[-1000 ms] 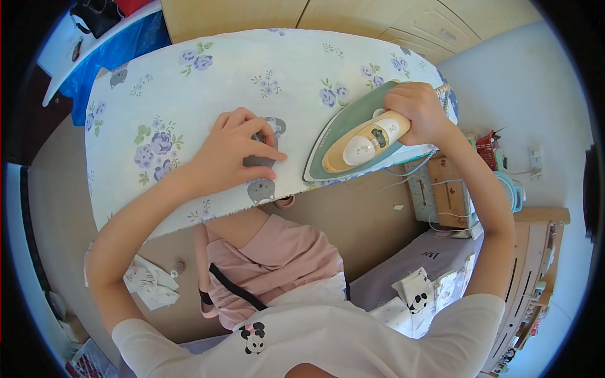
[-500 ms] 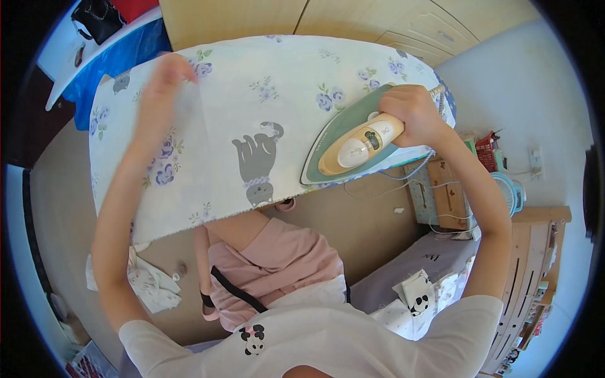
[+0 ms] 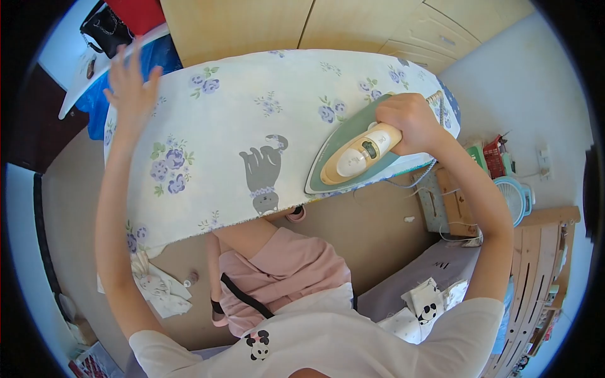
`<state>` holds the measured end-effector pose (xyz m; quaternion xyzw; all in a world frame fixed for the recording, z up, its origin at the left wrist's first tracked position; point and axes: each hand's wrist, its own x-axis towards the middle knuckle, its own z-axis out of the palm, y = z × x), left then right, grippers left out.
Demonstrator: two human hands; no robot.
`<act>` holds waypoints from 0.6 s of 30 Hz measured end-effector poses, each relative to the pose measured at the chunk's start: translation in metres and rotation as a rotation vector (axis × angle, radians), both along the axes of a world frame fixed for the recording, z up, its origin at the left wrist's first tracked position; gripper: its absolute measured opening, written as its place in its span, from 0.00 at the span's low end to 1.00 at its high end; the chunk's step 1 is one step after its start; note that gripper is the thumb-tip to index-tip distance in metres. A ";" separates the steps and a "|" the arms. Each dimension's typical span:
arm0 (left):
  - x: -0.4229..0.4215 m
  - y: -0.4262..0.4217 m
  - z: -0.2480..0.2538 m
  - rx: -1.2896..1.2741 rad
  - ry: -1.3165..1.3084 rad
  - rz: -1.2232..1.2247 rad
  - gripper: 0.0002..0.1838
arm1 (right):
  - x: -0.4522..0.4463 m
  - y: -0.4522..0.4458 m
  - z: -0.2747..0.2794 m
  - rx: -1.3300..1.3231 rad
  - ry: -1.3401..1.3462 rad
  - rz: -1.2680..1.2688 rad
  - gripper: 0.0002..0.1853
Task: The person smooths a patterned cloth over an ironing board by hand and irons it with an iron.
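Observation:
White floral fabric (image 3: 220,113) with a grey cat print lies spread over the ironing board, its frayed near edge hanging by my leg. My right hand (image 3: 409,123) is wrapped round the handle of a green and cream iron (image 3: 356,151), which rests on the right part of the fabric, tip pointing to the lower left. Over the fabric's far left corner, my left hand (image 3: 132,88) is raised with fingers spread, somewhat blurred, holding nothing.
Cupboards (image 3: 239,25) stand right behind the board. At the upper left, a black bag (image 3: 107,28) sits on a white surface above blue plastic (image 3: 97,110). The iron's cord (image 3: 416,183) hangs at the right. White cloth (image 3: 161,286) lies low on the left.
My left hand has moved left, off the fabric, and its fingers have spread. The fabric beneath it looks flatter. My right hand stays on the iron, and the view has shifted slightly.

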<state>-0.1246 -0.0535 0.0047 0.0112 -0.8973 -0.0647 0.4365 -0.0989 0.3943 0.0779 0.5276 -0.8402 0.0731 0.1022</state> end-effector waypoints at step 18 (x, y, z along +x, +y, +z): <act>0.024 0.041 -0.033 -0.266 -0.652 0.157 0.32 | 0.002 0.000 0.009 0.084 -0.045 -0.146 0.10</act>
